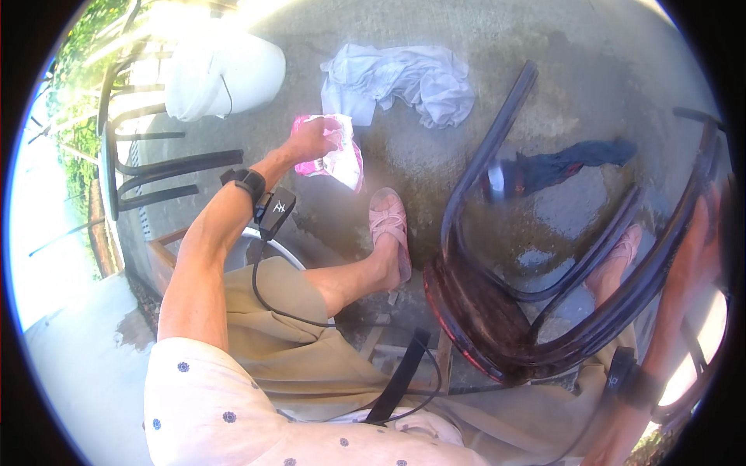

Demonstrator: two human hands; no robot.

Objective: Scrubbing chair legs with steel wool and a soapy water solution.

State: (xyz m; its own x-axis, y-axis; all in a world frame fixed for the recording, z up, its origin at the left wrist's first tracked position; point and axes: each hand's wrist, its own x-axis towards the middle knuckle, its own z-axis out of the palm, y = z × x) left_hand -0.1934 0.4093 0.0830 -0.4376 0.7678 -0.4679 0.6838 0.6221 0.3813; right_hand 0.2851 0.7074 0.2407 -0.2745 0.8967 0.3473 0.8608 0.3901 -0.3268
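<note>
My left hand grips a crumpled pink-and-white plastic packet above the wet concrete floor. In front of me, a dark chair with a reddish seat edge is tipped over, its curved legs pointing up and away. At the far right, my right hand is blurred and lies against one of the chair's legs; its finger closure is unclear. A crumpled pale cloth is spread on the floor beyond the packet. Dark blue wet fabric lies behind the chair legs.
A white plastic bucket lies on its side at upper left, by dark curved furniture legs. A pale round rim and wooden frame are beside my left knee. A cable hangs from my left wrist device.
</note>
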